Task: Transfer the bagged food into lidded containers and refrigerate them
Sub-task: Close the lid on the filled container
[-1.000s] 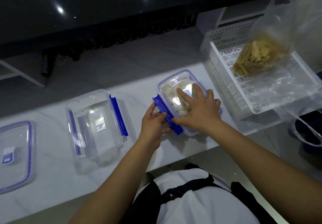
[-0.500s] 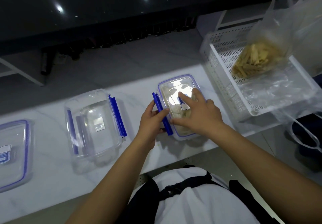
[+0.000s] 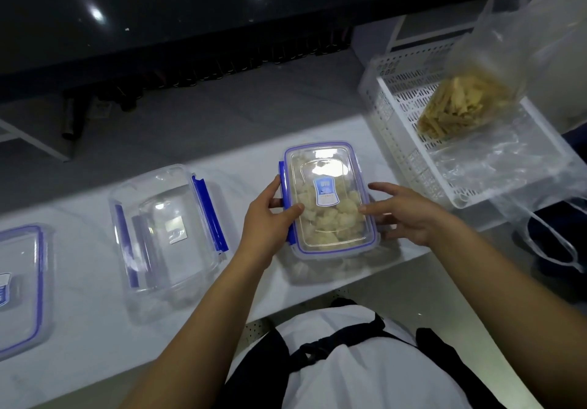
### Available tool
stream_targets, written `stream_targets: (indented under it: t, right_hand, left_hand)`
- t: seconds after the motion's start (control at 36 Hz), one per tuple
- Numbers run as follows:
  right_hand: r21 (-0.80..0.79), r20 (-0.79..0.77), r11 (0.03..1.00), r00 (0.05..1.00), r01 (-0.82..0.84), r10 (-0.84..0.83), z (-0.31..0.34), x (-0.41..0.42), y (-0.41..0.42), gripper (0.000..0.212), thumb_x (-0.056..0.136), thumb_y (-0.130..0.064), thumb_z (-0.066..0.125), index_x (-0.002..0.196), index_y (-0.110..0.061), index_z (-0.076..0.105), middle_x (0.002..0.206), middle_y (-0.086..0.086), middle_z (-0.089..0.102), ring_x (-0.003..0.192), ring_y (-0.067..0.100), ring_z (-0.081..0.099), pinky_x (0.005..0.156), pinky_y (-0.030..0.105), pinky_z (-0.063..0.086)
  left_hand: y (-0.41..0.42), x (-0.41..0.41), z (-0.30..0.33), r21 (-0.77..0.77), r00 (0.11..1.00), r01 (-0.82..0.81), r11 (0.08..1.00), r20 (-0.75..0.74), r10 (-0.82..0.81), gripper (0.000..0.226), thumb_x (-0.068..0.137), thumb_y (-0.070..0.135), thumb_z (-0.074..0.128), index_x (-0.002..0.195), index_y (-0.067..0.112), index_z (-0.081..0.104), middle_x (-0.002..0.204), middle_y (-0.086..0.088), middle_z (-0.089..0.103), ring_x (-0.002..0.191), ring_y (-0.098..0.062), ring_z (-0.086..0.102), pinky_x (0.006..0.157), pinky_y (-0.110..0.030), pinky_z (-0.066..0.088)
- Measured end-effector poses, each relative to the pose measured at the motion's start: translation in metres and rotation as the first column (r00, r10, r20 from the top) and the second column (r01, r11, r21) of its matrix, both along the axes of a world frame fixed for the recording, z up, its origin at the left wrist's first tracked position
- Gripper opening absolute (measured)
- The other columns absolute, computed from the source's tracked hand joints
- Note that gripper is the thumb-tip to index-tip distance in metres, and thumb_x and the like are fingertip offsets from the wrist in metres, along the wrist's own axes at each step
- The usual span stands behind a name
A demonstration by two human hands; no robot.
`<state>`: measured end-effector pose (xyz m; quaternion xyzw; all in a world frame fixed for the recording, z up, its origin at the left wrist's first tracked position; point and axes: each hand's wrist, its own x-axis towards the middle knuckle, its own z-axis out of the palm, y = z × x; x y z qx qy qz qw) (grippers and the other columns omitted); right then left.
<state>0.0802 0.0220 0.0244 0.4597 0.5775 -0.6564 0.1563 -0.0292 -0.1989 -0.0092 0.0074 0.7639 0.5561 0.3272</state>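
Two hands work at a lidded container (image 3: pixel 330 199) in the middle of the frame, on a white counter (image 3: pixel 79 313). Pale cauliflower-like pieces show through its clear lid, which has a blue seal and a blue label. The left hand (image 3: pixel 270 221) grips the container's left edge: its thumb lies on the lid and its fingers curl round the blue side latch (image 3: pixel 283 186). The right hand (image 3: pixel 409 211) hovers just beside the container's right edge, fingers spread and loosely extended, holding nothing; whether the thumb tip touches the lid, I cannot tell. Left of centre stands an empty container (image 3: pixel 165 230) with blue latches, and a loose lid (image 3: pixel 19 288) lies at the left edge of the frame. In the upper right, a white perforated basket (image 3: pixel 400 141) holds a clear bag of yellowish strips (image 3: pixel 460 109) and some crumpled plastic.
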Motion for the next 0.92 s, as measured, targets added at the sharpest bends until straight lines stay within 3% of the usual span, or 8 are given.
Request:
stream_targets:
  t: [0.11,0.25,0.39,0.5,0.64,0.72,0.83,0.92]
  right_hand:
    - [0.258,-0.044,0.965,0.998,-0.037,0.050,0.001,0.000,-0.008,0.070,0.075,-0.006,0.085,0.137,-0.023,0.057,0.100,0.006,0.072,0.084,0.022,0.073,0.058,0.033,0.060]
    - [0.407,-0.096,0.913,0.993,-0.026,0.072,-0.006,0.003,-0.018,0.063,0.078,-0.008,0.083,0.135,-0.024,0.062,0.096,0.004,0.069,0.089,0.025,0.070,0.078,0.051,0.062]
    - [0.412,-0.074,0.911,0.995,-0.024,0.060,-0.006,-0.001,-0.018,0.062,0.077,-0.007,0.084,0.133,-0.022,0.063,0.089,0.003,0.069,0.088,0.029,0.071,0.078,0.053,0.061]
    - [0.381,-0.077,0.925,0.996,-0.012,0.044,-0.003,-0.002,-0.017,0.064,0.077,-0.004,0.082,0.136,-0.020,0.061,0.095,0.008,0.069,0.091,0.030,0.071,0.077,0.052,0.061]
    - [0.273,-0.099,0.962,0.995,0.010,0.018,0.005,0.001,-0.014,0.068,0.076,-0.001,0.083,0.137,-0.020,0.058,0.105,0.010,0.071,0.090,0.025,0.071,0.055,0.032,0.059]
    - [0.224,-0.093,0.975,0.995,-0.006,0.027,0.007,0.007,-0.013,0.068,0.076,-0.001,0.082,0.136,-0.025,0.059,0.102,0.006,0.074,0.085,0.022,0.073,0.053,0.028,0.056]
    - [0.231,-0.106,0.973,0.994,0.025,0.000,0.004,0.012,-0.016,0.065,0.078,0.003,0.080,0.137,-0.018,0.059,0.098,0.008,0.074,0.075,0.016,0.074,0.050,0.023,0.055]
    - [0.289,-0.080,0.957,0.997,0.007,0.017,0.004,0.006,-0.018,0.065,0.079,0.004,0.078,0.138,-0.015,0.058,0.096,0.007,0.074,0.081,0.018,0.072,0.053,0.025,0.056]
  left_hand:
    - [0.000,0.001,0.000,-0.002,1.000,-0.003,1.000,0.008,0.003,0.069,0.091,0.025,0.072,0.150,0.040,0.039,0.112,0.010,0.062,0.099,-0.017,0.068,0.075,-0.038,0.064]
    - [0.000,0.000,-0.001,-0.017,1.000,0.010,1.000,-0.002,-0.010,0.070,0.091,0.026,0.072,0.151,0.040,0.039,0.111,0.011,0.062,0.097,-0.016,0.068,0.066,-0.032,0.063]
    - [0.001,-0.001,0.000,-0.039,0.999,0.033,0.999,-0.040,-0.034,0.071,0.092,0.026,0.072,0.152,0.038,0.037,0.112,0.008,0.063,0.096,-0.016,0.069,0.068,-0.034,0.063]
    - [0.002,-0.002,0.003,-0.029,0.999,0.035,0.999,-0.034,-0.036,0.070,0.092,0.025,0.072,0.152,0.037,0.037,0.110,0.010,0.062,0.095,-0.015,0.068,0.065,-0.031,0.062]
    - [-0.001,0.001,0.007,0.049,0.997,0.019,0.999,0.073,-0.022,0.071,0.092,0.021,0.072,0.151,0.040,0.038,0.110,0.006,0.065,0.094,-0.016,0.069,0.053,-0.024,0.057]
    - [-0.008,0.004,0.005,0.068,0.992,0.052,0.996,0.109,-0.060,0.076,0.088,0.019,0.076,0.150,0.042,0.038,0.113,0.008,0.064,0.096,-0.016,0.069,0.055,-0.025,0.057]
    - [-0.017,0.013,0.000,0.095,0.993,-0.013,0.995,0.120,0.002,0.072,0.085,0.018,0.078,0.148,0.036,0.046,0.108,0.013,0.068,0.095,-0.013,0.071,0.059,-0.025,0.058]
    - [-0.015,0.015,0.000,0.092,0.995,-0.029,0.995,0.094,0.020,0.068,0.086,0.017,0.077,0.147,0.033,0.049,0.106,0.013,0.069,0.093,-0.012,0.071,0.060,-0.024,0.059]
